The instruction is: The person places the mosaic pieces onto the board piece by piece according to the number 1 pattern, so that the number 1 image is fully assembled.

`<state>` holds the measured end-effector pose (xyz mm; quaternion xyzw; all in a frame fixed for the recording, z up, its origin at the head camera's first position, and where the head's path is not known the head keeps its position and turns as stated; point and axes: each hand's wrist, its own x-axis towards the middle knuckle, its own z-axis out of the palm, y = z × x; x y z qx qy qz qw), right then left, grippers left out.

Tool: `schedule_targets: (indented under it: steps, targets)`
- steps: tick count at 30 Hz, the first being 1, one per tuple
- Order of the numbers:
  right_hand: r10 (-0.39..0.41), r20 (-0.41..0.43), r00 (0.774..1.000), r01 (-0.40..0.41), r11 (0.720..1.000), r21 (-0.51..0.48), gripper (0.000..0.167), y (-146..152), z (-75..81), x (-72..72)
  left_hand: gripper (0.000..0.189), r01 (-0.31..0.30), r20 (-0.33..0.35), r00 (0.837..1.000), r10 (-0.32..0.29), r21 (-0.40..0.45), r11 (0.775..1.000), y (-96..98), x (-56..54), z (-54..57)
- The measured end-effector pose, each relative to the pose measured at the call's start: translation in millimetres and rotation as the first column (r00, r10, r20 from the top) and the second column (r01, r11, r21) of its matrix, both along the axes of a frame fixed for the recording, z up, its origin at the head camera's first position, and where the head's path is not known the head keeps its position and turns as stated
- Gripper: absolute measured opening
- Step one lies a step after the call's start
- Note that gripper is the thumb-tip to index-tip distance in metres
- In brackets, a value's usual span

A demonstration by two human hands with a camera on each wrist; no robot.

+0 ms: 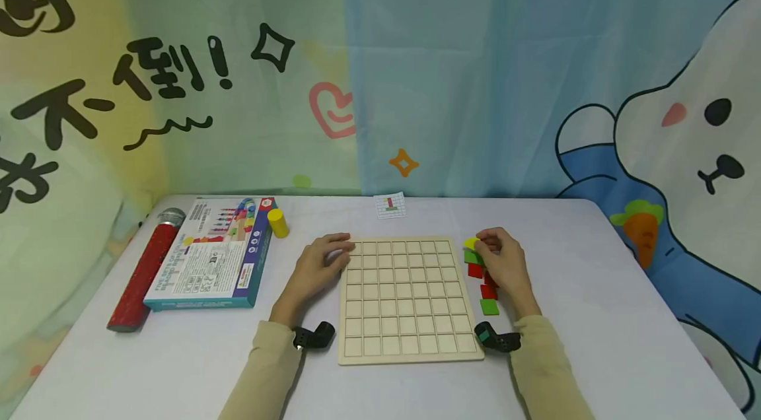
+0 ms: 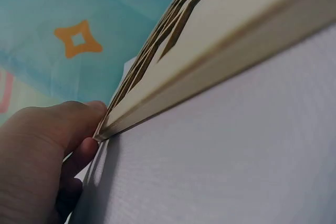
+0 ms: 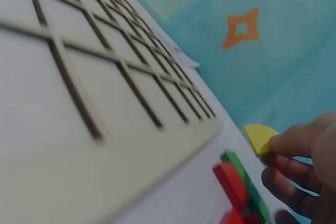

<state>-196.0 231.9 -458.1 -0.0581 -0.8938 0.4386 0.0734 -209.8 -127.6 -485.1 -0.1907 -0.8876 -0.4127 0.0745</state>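
A square wooden grid board (image 1: 407, 301) with rows of shallow cells lies on the table. My left hand (image 1: 323, 266) is at its far left corner; in the left wrist view the thumb and a finger (image 2: 84, 156) pinch the board's edge there. My right hand (image 1: 504, 264) is off the board's right side, pinching a yellow piece (image 3: 260, 138) with one rounded edge between thumb and fingertips. Below that hand runs a column of small flat pieces, with a green piece (image 1: 472, 257), a red piece (image 1: 475, 271) and another green piece (image 1: 490, 307). The hand covers part of them.
Behind the board lies a small printed grid card (image 1: 390, 205). At left are a boxed set (image 1: 205, 255), a yellow cylinder (image 1: 277, 223) and a red tube with a silvery end (image 1: 145, 275). A printed curtain (image 1: 428, 76) hangs behind the table.
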Motion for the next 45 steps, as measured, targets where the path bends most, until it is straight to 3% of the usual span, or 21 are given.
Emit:
schedule_targets:
  steps: [9,28,33,38,45]
  targets:
    - [0.14,-0.014,0.99,-0.141,0.99,-0.032,0.023,-30.8,8.5,3.8,0.024,0.001,-0.008,1.0,-0.001,-0.024,1.0,0.7,-1.1,0.9]
    - [0.288,-0.01,0.958,-0.288,0.955,-0.074,0.015,-88.6,10.5,4.7,0.022,-0.005,-0.04,0.999,0.004,-0.016,1.0,1.9,3.9,3.4]
    - [0.309,-0.015,0.951,-0.309,0.948,-0.077,0.015,-101.3,10.1,5.5,0.021,-0.003,-0.06,0.998,0.002,-0.017,1.0,2.5,3.8,3.1]
    - [0.33,-0.012,0.944,-0.33,0.941,-0.073,0.016,-113.3,9.4,5.5,0.02,-0.008,-0.038,0.999,0.007,-0.022,1.0,2.4,3.4,2.5]
    - [0.308,-0.025,0.951,-0.307,0.951,0.028,0.009,-125.5,7.2,4.5,0.019,-0.01,-0.019,1.0,0.01,-0.032,0.999,2.1,2.2,2.1]
